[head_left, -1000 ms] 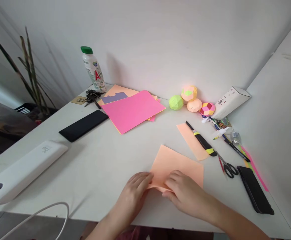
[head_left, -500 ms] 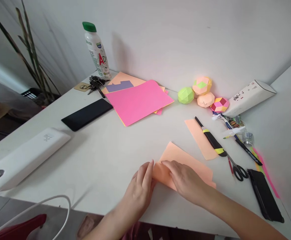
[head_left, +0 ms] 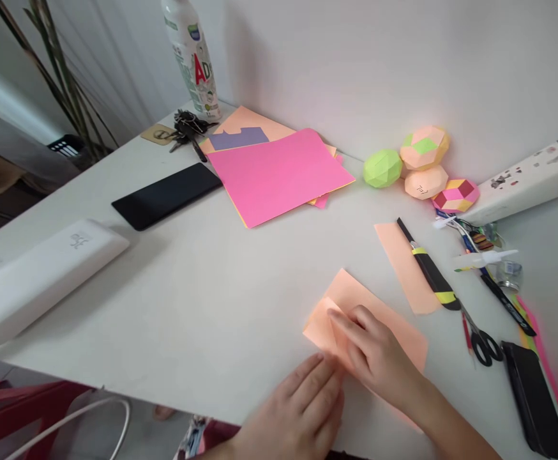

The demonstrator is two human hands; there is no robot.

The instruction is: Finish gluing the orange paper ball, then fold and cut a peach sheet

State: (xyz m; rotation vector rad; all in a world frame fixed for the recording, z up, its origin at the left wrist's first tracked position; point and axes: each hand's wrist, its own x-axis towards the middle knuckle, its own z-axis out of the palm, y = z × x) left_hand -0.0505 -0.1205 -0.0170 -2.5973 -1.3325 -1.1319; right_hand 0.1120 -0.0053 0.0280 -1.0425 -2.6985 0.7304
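A peach sheet of paper (head_left: 389,306) lies on the white table with its left end folded over into a flap (head_left: 318,327). My right hand (head_left: 379,358) rests on the sheet, index finger stretched out and pressing on the flap near its crease; the other fingers are partly bent. Along the lower edge of the paper lies my left hand (head_left: 305,399), its fingers extended and touching the paper at the fold. Part of the paper's lower edge is hidden under both hands.
Beyond the paper are a peach strip (head_left: 401,265), a box cutter (head_left: 432,275) and scissors (head_left: 484,345). Paper polyhedra (head_left: 382,168) stand by the wall. Pink paper (head_left: 279,179), a black phone (head_left: 166,195) and a white power bank (head_left: 53,275) lie leftward. A black case (head_left: 537,396) is at right.
My left hand has come off the left end of the fold and moved down to the lower edge. My right index finger now presses on the flap. The view has shifted.
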